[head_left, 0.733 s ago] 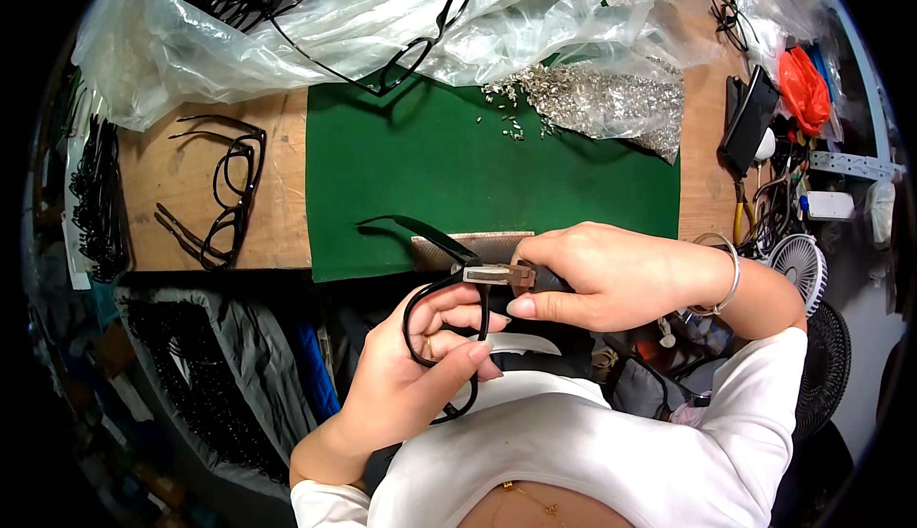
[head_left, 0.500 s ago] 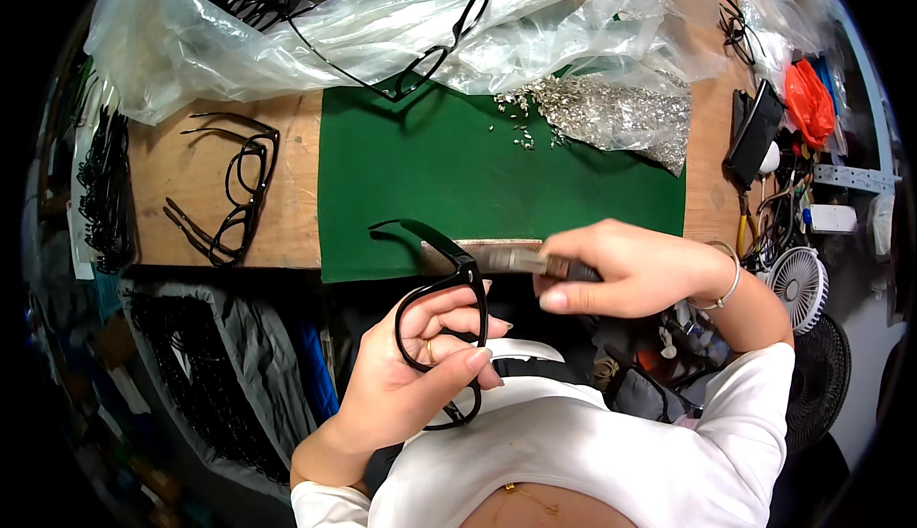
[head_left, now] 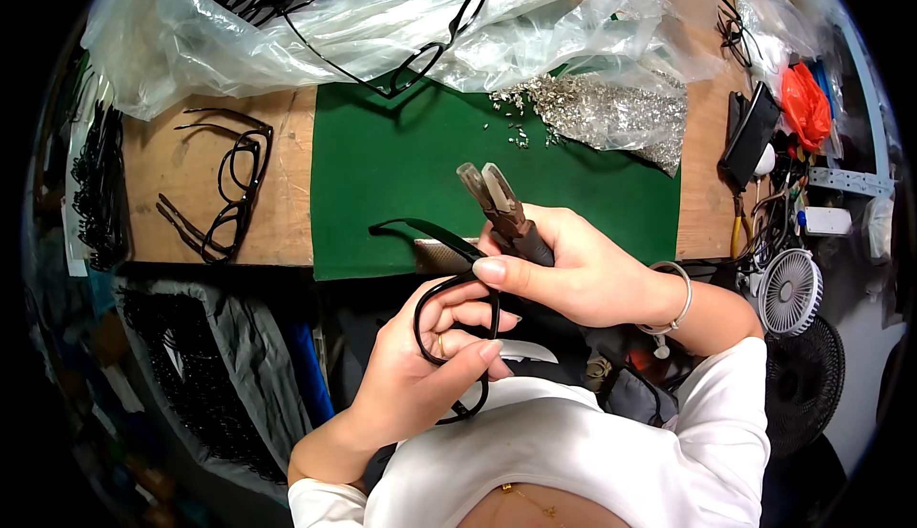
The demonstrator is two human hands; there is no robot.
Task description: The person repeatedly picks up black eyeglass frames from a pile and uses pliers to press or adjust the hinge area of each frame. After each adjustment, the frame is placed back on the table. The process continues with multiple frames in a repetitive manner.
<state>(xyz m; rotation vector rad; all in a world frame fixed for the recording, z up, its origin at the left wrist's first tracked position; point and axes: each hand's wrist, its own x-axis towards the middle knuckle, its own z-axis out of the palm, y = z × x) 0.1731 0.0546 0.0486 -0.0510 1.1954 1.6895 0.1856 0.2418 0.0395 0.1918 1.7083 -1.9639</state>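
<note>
"Black glasses frame [head_left: 495,310], then: where was it, and who had hold of it?"

"Just nearer than the close edge of the green mat [head_left: 411,165], before the white shirt [head_left: 573,432]. The left hand [head_left: 406,380] had its fingers curled around one rim. The right hand [head_left: 592,275] gripped pliers [head_left: 506,215] in its palm, with its thumb at the frame's upper corner."

"Were the pliers biting on it?"

"No, their tips stood slightly apart, pointing away over the mat, clear of the frame."

"How far along would you have called it?"

"Partway, I'd judge. One temple [head_left: 420,230] reached out from that corner and seemed joined, but the thumb covered the joint, so I couldn't tell whether it was secured. No second temple showed clearly at the lower end; that side looked left to do."

"Anything to compare?"

"Other glasses [head_left: 251,193] lay on the wooden tabletop [head_left: 291,198], temples showing at both ends. Small silvery pieces [head_left: 521,98] lay spilled on the mat's far side."
</note>
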